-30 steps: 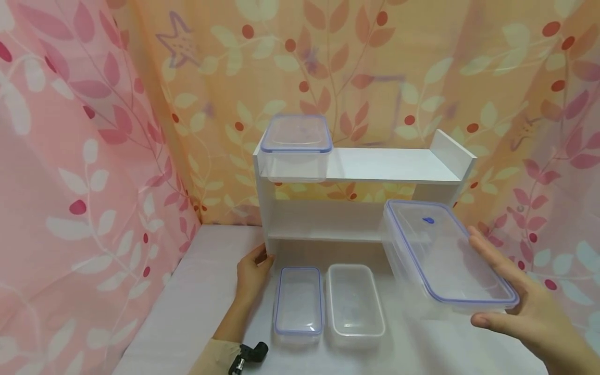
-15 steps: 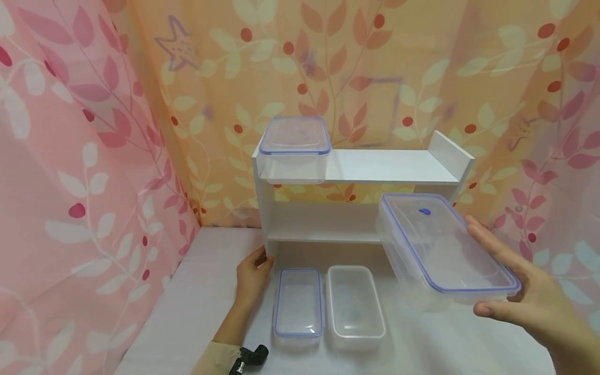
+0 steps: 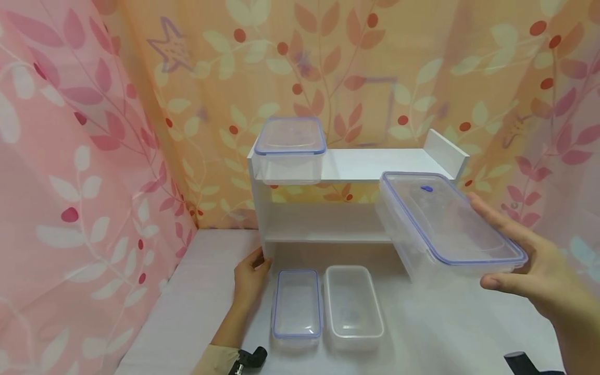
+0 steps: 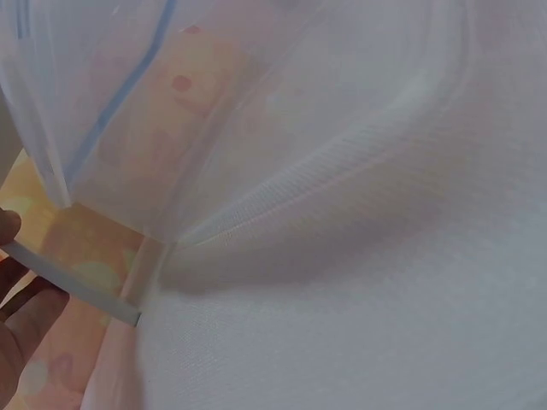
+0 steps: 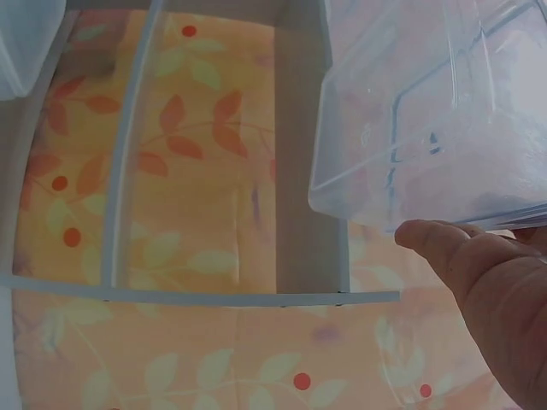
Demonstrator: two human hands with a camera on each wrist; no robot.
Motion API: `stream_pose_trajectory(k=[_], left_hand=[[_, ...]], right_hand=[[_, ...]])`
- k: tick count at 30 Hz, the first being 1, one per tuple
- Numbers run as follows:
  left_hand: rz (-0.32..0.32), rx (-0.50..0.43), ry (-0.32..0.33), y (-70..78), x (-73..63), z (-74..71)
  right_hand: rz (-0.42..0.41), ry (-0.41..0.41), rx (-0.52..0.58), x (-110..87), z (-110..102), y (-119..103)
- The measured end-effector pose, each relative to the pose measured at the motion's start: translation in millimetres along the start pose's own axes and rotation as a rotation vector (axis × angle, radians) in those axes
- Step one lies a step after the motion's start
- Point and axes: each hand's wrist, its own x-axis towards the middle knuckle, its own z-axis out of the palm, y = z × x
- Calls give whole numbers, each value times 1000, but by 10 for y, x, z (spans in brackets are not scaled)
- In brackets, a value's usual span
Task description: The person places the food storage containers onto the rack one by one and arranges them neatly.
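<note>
My right hand (image 3: 534, 255) grips the near right end of a clear food container (image 3: 450, 224) with a blue-edged lid and a small blue valve. The container is raised in front of the right side of a white shelf unit (image 3: 328, 229), its far end overlapping the shelves in the head view. In the right wrist view the thumb (image 5: 436, 243) lies along the container's lower edge. My left hand (image 3: 250, 273) pinches the front edge of the unit's left side panel, low down; in the left wrist view the fingers (image 4: 38, 312) sit on both sides of that panel (image 4: 77, 286).
A blue-rimmed container (image 3: 297, 304) and a plain clear container (image 3: 353, 302) stand side by side on the white table (image 3: 187, 312) before the shelf. Another lidded container (image 3: 289, 151) sits at the left of the top shelf. Patterned curtains (image 3: 365, 62) hang behind and at the sides.
My right hand has lifted the container higher, up to about the top shelf's front edge in the head view. The left hand keeps its hold on the side panel. The view has shifted slightly.
</note>
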Motion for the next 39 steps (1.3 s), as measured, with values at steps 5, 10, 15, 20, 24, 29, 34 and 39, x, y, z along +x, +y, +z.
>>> stream_pose_trajectory(k=[5, 10, 15, 20, 24, 29, 34, 39], left_hand=[[14, 10, 5, 17, -1, 13], [17, 15, 10, 34, 1, 29], [14, 3, 9, 44, 16, 41], [12, 3, -4, 51, 9, 38], [11, 16, -3, 55, 4, 33], [13, 31, 8, 63, 9, 28], [19, 26, 15, 47, 5, 15], [5, 42, 16, -4, -36, 16]], right_hand=[[-27, 6, 32, 69, -100, -23], [-75, 17, 25, 167, -196, -25], [-56, 51, 13, 283, -253, -59], [-64, 83, 45, 392, -291, -110], [-66, 63, 21, 482, -333, -146], [-5, 66, -51, 578, -384, -190], [37, 75, -114, 674, -386, -240], [72, 81, -185, 742, -397, -235]])
